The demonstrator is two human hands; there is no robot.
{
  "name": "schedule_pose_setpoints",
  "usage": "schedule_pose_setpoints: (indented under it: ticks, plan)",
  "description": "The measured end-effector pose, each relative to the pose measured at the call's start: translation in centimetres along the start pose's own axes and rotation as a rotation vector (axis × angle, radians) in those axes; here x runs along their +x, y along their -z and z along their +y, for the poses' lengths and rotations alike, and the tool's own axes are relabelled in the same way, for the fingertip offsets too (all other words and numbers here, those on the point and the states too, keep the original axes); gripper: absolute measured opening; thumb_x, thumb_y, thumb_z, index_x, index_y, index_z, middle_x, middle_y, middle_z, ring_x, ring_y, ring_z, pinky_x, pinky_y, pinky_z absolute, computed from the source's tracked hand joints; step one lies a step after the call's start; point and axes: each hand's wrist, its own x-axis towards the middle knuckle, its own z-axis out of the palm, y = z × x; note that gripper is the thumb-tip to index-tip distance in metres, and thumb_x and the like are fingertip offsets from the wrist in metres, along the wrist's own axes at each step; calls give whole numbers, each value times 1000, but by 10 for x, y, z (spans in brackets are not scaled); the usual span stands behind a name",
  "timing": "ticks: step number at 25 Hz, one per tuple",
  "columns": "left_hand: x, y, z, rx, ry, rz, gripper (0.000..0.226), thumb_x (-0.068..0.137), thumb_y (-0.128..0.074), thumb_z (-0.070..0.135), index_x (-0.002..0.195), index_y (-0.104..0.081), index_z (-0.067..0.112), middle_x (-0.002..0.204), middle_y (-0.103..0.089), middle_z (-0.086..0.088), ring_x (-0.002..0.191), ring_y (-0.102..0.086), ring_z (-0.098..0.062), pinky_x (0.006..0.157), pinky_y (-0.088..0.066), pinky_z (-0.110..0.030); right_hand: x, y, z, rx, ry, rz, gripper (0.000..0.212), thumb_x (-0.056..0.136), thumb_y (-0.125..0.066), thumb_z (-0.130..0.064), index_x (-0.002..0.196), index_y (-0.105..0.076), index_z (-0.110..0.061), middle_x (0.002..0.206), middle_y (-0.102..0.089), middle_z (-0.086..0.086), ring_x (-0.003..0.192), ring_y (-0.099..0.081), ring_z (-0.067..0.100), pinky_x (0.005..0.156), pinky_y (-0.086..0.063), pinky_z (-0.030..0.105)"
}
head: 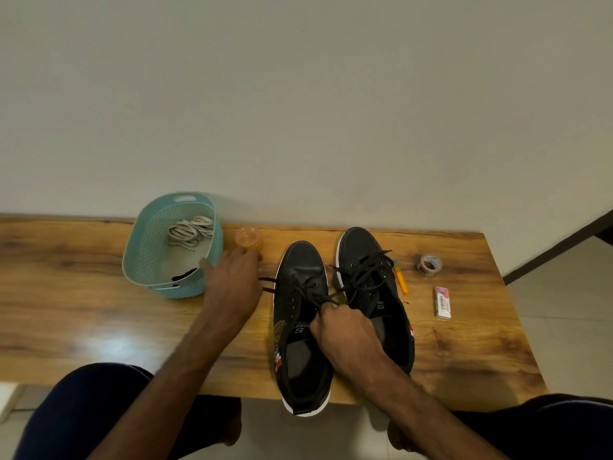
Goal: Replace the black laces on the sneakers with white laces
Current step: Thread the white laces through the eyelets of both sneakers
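A plain pale wall point(298, 94) rises behind a wooden table point(66, 293), and the only view is the head camera looking down on it.

A black, white-soled near sneaker point(298, 353) lies toe to the wall, its heel over the table's front edge. The far sneaker point(371, 247) lies just beside it on the right, set closer to the wall.

The right hand point(345, 330) sits over the near sneaker's tongue. Its fingers are curled tight round the black lace point(311, 290), which is pulled up out of the upper eyelets. Two ends of that lace run off the sneaker's left side to the edge of the left hand point(232, 283). This hand lies knuckles up on the table. I cannot tell whether its fingers pinch the ends or merely rest there.

The far sneaker carries a second black lace point(365, 273), loose and tangled over its eyelets.

To the left of the near sneaker, beyond the left hand, stands a teal basket point(142, 247). The white laces point(190, 232) are bundled at its far end, with a scrap of something black point(184, 275) at its near end. An orange cup point(247, 237) stands between the basket and the sneaker's toe, at the left hand's fingertips.

To the right, past the far sneaker, lie an orange marker point(400, 280), a tape roll point(429, 265) and an eraser box point(442, 302).
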Motion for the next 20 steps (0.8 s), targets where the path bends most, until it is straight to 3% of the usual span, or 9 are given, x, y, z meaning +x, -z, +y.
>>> schedule_pose_setpoints:
  ticks: [3,5,7,9,11,14,16,18,20]
  plan:
    - [-5,-1,25,-79,-284,-177,30,98,-54,33,128,-57,37,133,-53,13,128,-47,-13,115,-19,-61,1,0,-1,-14,17,5,30,103,-38,-29,109,-59,-8,107,-67,12,99,-64,31,72,-40,34]
    - [-7,-7,36,-71,-333,-228,24,95,-58,32,118,-61,39,123,-58,14,121,-51,-11,112,-25,-54,1,0,-1,-18,23,-1,30,104,-38,-30,110,-59,-9,106,-66,10,97,-64,29,70,-39,32]
    - [-9,-10,37,-31,-325,-151,17,93,-60,27,108,-63,37,112,-61,13,112,-55,-11,105,-34,-43,0,0,0,-18,29,1,30,104,-38,-30,110,-59,-10,106,-66,10,97,-64,28,71,-40,33]
    - [-5,-4,24,54,-207,7,14,92,-60,22,102,-65,31,105,-64,7,106,-57,-17,98,-39,-43,0,-1,0,-17,23,14,30,103,-38,-30,110,-59,-10,106,-66,10,97,-65,29,74,-44,34]
    - [6,15,-10,180,57,117,16,90,-57,15,99,-69,21,100,-67,-2,99,-62,-26,92,-45,-45,1,0,0,-28,10,20,31,103,-38,-30,111,-60,-8,109,-66,11,99,-65,30,76,-47,35]
    - [7,33,-47,275,340,17,18,91,-55,14,103,-68,14,104,-69,-10,100,-65,-33,93,-47,-53,2,-1,-1,-24,5,9,31,103,-38,-28,109,-61,-8,108,-67,12,99,-65,30,76,-46,35]
    - [0,25,-32,275,160,-63,26,93,-56,19,119,-62,18,118,-63,-5,110,-60,-27,95,-46,-52,2,-1,-2,-7,-3,-2,30,103,-38,-28,108,-61,-8,106,-68,11,97,-65,29,78,-48,37]
    - [-5,12,-3,40,-122,-134,39,94,-60,29,132,-54,30,129,-57,4,117,-56,-19,96,-46,-45,2,-2,-2,3,-8,-7,29,103,-39,-28,107,-60,-9,105,-68,11,96,-65,29,75,-46,35]
    - [-6,0,22,-49,-262,-208,33,95,-59,34,127,-57,31,122,-61,6,109,-59,-16,88,-45,-35,1,-1,-2,-5,8,-2,29,103,-39,-28,107,-59,-9,105,-67,11,96,-65,30,73,-43,35]
